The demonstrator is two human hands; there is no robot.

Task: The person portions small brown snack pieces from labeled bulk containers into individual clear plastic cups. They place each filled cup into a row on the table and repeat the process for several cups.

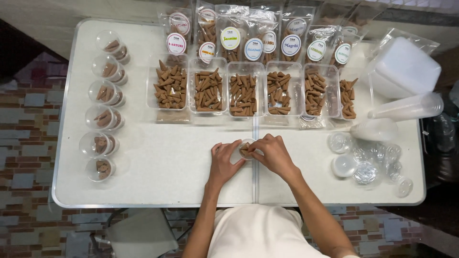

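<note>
A small clear plastic cup (245, 148) with a few brown incense cones inside stands near the table's front middle. My left hand (223, 161) holds its left side with fingers curled around it. My right hand (270, 153) rests on its right side, fingertips over the rim. Behind the cup, several clear trays (208, 91) in a row hold heaps of brown cones.
Several filled cups (107, 91) lie in a column at the table's left. Labelled bags of cones (230, 36) stand along the back. Stacked empty cups (406, 109), a white container (406, 67) and loose clear lids (366, 160) sit at the right. White table (158, 162).
</note>
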